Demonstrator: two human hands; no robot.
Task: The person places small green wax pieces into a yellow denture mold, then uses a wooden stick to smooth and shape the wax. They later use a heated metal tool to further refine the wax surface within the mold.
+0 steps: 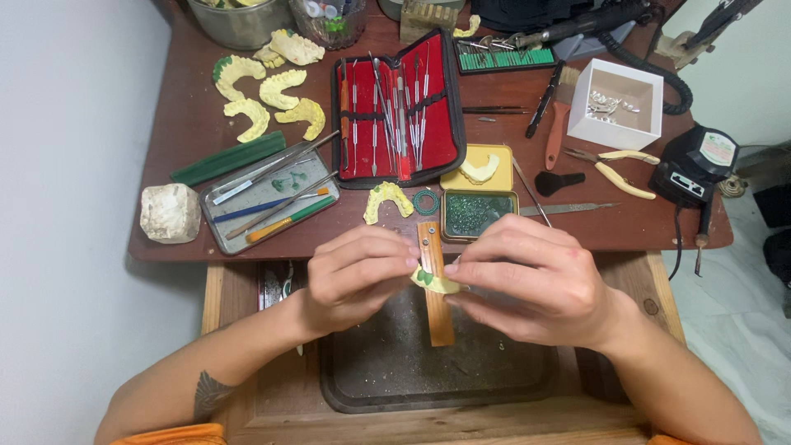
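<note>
Now holding a small yellow tooth mould (437, 283) tight between both hands (356, 276) (527, 284), over the wooden peg (434, 313); green wax already on it, more moulds (262, 97) waiting on the table (181, 124).

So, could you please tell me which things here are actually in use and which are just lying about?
In use: left hand; right hand; pale yellow plaster dental cast with green wax; wooden bench peg.

Lying about: red zip case of steel instruments; yellow-handled pliers; white square box.

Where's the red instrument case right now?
The red instrument case lies open at the desk's upper middle, between the yellow dental casts on the left and the white box on the right.
</note>
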